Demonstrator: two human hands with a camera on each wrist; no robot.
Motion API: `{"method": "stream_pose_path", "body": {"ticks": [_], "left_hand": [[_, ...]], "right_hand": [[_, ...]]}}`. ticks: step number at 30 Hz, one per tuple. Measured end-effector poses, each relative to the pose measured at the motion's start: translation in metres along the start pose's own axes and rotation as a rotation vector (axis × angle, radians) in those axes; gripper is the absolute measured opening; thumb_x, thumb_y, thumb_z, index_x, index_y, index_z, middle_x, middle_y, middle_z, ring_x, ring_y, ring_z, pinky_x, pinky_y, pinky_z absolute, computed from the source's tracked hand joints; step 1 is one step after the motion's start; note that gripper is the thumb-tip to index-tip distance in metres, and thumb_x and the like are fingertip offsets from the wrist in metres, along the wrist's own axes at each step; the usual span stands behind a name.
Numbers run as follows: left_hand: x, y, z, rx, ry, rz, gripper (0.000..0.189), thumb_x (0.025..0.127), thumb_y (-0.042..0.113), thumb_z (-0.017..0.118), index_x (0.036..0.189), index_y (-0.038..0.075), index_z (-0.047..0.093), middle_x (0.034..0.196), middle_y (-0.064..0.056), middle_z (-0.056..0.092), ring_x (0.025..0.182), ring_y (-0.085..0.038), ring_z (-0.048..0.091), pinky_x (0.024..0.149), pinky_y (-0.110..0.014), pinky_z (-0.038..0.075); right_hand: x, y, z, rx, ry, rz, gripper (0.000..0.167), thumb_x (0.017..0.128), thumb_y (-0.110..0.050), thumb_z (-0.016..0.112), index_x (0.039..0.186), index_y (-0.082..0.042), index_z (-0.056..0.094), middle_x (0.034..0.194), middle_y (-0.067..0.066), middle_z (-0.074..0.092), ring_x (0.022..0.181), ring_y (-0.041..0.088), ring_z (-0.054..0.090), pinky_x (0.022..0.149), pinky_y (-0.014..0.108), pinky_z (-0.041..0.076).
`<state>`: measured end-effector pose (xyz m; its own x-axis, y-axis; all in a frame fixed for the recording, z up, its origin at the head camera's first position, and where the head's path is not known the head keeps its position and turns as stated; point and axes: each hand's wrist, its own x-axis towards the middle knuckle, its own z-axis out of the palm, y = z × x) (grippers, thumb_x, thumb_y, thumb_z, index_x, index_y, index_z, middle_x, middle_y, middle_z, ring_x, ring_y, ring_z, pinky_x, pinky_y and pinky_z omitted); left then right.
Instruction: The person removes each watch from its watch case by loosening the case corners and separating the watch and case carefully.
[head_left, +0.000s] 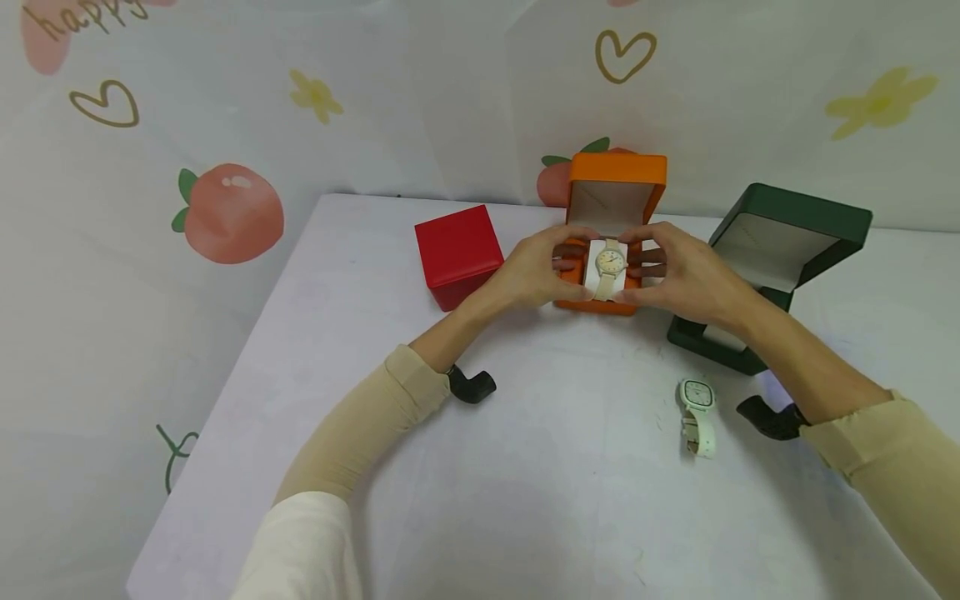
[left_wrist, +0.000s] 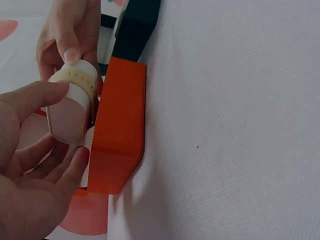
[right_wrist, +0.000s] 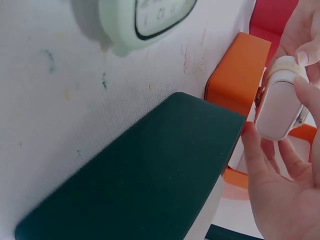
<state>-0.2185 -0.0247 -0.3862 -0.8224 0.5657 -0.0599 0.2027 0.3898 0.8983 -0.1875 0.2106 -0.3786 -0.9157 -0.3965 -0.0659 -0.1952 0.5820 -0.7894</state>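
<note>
Arms stretched forward, my left hand point(head_left: 542, 268) and right hand point(head_left: 686, 271) pinch opposite ends of the white cushion point(head_left: 620, 284) bearing a cream-strapped wristwatch point(head_left: 611, 262), at the mouth of the orange watch box point(head_left: 597, 308) near the far edge of the table point(head_left: 570, 450). The left wrist view shows strap holes point(left_wrist: 82, 76) the head view hides.

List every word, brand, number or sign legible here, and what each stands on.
"happy": brown handwriting on the white backdrop, upper left.
Green marking, backdrop's lower left: unreadable.
Dial markings on the cream-strapped watch and pale green watch: too small or blurred.
Mark inside the orange box lid: too faint.
</note>
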Motion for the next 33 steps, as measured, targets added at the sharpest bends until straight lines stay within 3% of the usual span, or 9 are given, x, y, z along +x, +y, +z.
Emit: {"method": "stream_pose_path", "body": {"ticks": [8, 13, 18, 25, 29, 33], "left_hand": [[-0.001, -0.001, 0.001, -0.152, -0.008, 0.014, 0.065, 0.079, 0.002, 0.082, 0.136, 0.008, 0.053, 0.133, -0.003, 0.051, 0.115, -0.016, 0.059, 0.095, -0.025, 0.052], [-0.005, 0.002, 0.002, -0.253, -0.036, 0.043, 0.065, 0.079, -0.003, 0.079, 0.137, 0.007, 0.05, 0.135, -0.007, 0.049, 0.119, -0.02, 0.055, 0.099, -0.033, 0.052], [-0.017, 0.019, -0.001, -0.276, -0.059, 0.055, 0.066, 0.081, -0.006, 0.075, 0.139, 0.004, 0.046, 0.138, -0.011, 0.046, 0.121, -0.024, 0.052, 0.1, -0.039, 0.051], [-0.03, 0.036, -0.003, -0.312, -0.051, 0.092, 0.065, 0.08, -0.01, 0.074, 0.137, -0.001, 0.045, 0.137, -0.013, 0.046, 0.121, -0.022, 0.051, 0.102, -0.044, 0.05], [-0.035, 0.039, -0.001, -0.33, -0.047, 0.14, 0.066, 0.078, -0.013, 0.075, 0.136, -0.004, 0.045, 0.136, -0.013, 0.047, 0.121, -0.022, 0.051, 0.102, -0.047, 0.049], [-0.04, 0.04, -0.001, -0.326, -0.031, 0.195, 0.066, 0.076, -0.014, 0.076, 0.135, -0.006, 0.046, 0.135, -0.015, 0.046, 0.121, -0.027, 0.05, 0.102, -0.052, 0.047]], "right_hand": [[-0.006, -0.001, -0.001, 0.039, 0.003, -0.006, 0.073, 0.084, -0.015, 0.081, 0.145, -0.007, 0.041, 0.138, 0.016, 0.046, 0.12, 0.039, 0.057, 0.094, 0.048, 0.052], [-0.013, -0.004, -0.003, 0.073, 0.026, -0.013, 0.074, 0.083, -0.011, 0.081, 0.145, -0.007, 0.04, 0.139, 0.013, 0.045, 0.121, 0.038, 0.056, 0.092, 0.036, 0.054], [-0.019, -0.009, -0.004, 0.102, 0.047, -0.038, 0.075, 0.082, -0.007, 0.081, 0.145, -0.008, 0.041, 0.139, 0.01, 0.043, 0.121, 0.036, 0.056, 0.088, 0.02, 0.054], [-0.028, -0.02, -0.001, 0.119, 0.091, -0.089, 0.071, 0.08, -0.002, 0.081, 0.143, -0.009, 0.048, 0.132, 0.006, 0.044, 0.117, 0.028, 0.058, 0.087, 0.012, 0.051], [-0.036, -0.024, 0.002, 0.14, 0.113, -0.091, 0.074, 0.079, 0.0, 0.081, 0.144, -0.012, 0.048, 0.134, 0.002, 0.046, 0.111, 0.018, 0.06, 0.085, 0.014, 0.052], [-0.041, -0.027, 0.006, 0.145, 0.121, -0.094, 0.077, 0.079, -0.001, 0.082, 0.145, -0.014, 0.045, 0.139, 0.001, 0.048, 0.108, 0.017, 0.062, 0.082, 0.016, 0.055]]}}
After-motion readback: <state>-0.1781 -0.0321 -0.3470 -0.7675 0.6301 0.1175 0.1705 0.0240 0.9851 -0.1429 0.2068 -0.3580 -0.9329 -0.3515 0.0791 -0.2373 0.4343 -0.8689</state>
